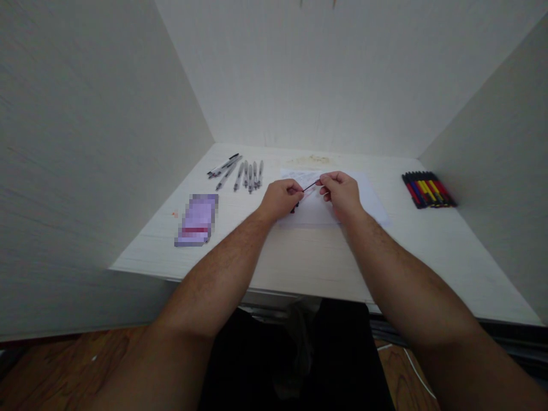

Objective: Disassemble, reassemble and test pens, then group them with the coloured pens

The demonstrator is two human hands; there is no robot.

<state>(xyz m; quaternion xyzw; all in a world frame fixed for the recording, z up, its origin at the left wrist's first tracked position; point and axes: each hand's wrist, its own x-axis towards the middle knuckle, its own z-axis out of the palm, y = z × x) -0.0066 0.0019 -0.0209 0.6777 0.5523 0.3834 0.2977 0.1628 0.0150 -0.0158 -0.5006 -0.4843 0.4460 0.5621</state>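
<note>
A thin dark rod (310, 186) slants over white paper (370, 202); both ends are pinched.

Left of left grip (280, 198): clear pens (250, 178), obstructing far side; pixelated purple item (197, 217), near side; gap between item and grip, passable. Right of right grip (342, 193): open counter (436, 245), I note, then coloured pens (428, 189), obstacle. Beyond both: back wall (317, 103).

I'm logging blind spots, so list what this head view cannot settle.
Head view:
Thin dark rod: ends hidden by left hand and right hand.
Small dark object: partly behind the left hand.
Purple rectangular item: pixelated, details lost.
Grey shapes on white paper: blurred.
</note>
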